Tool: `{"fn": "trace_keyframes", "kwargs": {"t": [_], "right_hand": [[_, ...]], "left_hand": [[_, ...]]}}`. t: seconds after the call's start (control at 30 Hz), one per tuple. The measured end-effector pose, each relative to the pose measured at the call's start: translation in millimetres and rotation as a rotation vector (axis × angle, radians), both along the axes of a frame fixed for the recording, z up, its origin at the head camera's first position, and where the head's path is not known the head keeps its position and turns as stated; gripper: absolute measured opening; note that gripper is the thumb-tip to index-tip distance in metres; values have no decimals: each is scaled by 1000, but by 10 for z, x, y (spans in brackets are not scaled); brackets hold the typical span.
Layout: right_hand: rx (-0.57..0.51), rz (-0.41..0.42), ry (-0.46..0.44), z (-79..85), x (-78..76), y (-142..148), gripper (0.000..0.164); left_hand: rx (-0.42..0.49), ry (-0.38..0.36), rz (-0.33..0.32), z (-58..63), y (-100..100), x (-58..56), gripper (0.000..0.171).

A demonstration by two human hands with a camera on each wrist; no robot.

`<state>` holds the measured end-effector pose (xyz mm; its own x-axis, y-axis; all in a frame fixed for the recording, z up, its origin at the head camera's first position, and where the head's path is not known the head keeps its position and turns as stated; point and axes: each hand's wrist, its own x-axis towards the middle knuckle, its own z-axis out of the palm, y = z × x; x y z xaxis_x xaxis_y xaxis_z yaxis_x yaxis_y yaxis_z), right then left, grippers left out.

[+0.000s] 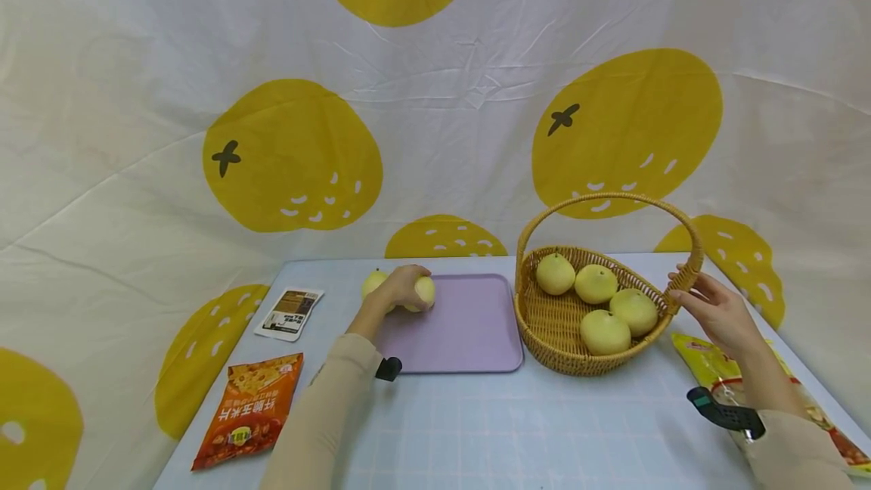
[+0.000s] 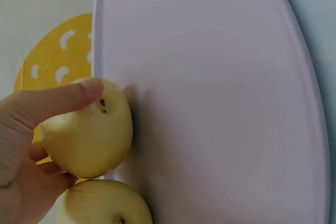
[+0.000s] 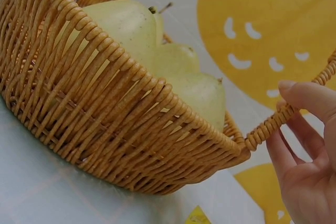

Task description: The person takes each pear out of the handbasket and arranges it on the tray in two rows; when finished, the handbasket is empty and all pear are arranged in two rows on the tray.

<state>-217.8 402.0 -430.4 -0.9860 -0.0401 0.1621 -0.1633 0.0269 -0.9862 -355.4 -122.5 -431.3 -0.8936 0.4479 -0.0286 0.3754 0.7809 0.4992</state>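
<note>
Sleeves [image 1: 316, 414] nearest the lens, running forward to both sets of fingers. Cloth [image 1: 469, 142] hangs beyond the fingers; table [image 1: 449, 429] spreads beneath them and nearer the wearer.

Tray [image 1: 456, 331]: mostly right of the left fingers, its far left corner closest to them. Basket [image 1: 558, 358]: just left of the right fingers, four pears [image 1: 605, 332] inside. Yellow bag [image 1: 708, 358]: nearer the wearer than the right fingers, partly covered by that forearm. Red bag [image 1: 252, 410]: nearer the wearer than the left fingers, off to their left. White packet [image 1: 289, 314]: left of those fingers, well apart.

Step, as judged: one pear handled at the tray's corner, basket steadied meanwhile. Going down or coming up, cannot tell. Next move would call for a clean lift or gentle release, neighbour undisturbed.

Left hand [image 1: 403, 289]: arm extended forward, thumb over the top by the stem end, fingers curled round the far side, holding a pear [image 2: 92, 142]. Second pear [image 2: 107, 203] just beside those fingers; contact between the two unclear. Right hand [image 1: 721, 316]: thumb and fingers either side of the handle [image 3: 270, 127], pinching it just above the rim.
</note>
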Motion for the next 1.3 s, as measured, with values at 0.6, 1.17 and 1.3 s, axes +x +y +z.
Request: {"fn": "trace_keyframes", "kwargs": {"t": [0.6,1.17,1.3], "right_hand": [[-11,-3,8,-1,25,-22,56],[46,-46,-18,-8,3,-10,61],[79,-60,-32,0,8,-11,61]], "left_hand": [[185,248,-96,159,202,74,58],[579,56,-236,150,794,476,43],[658,-25,-284,126,976,571,44]]}}
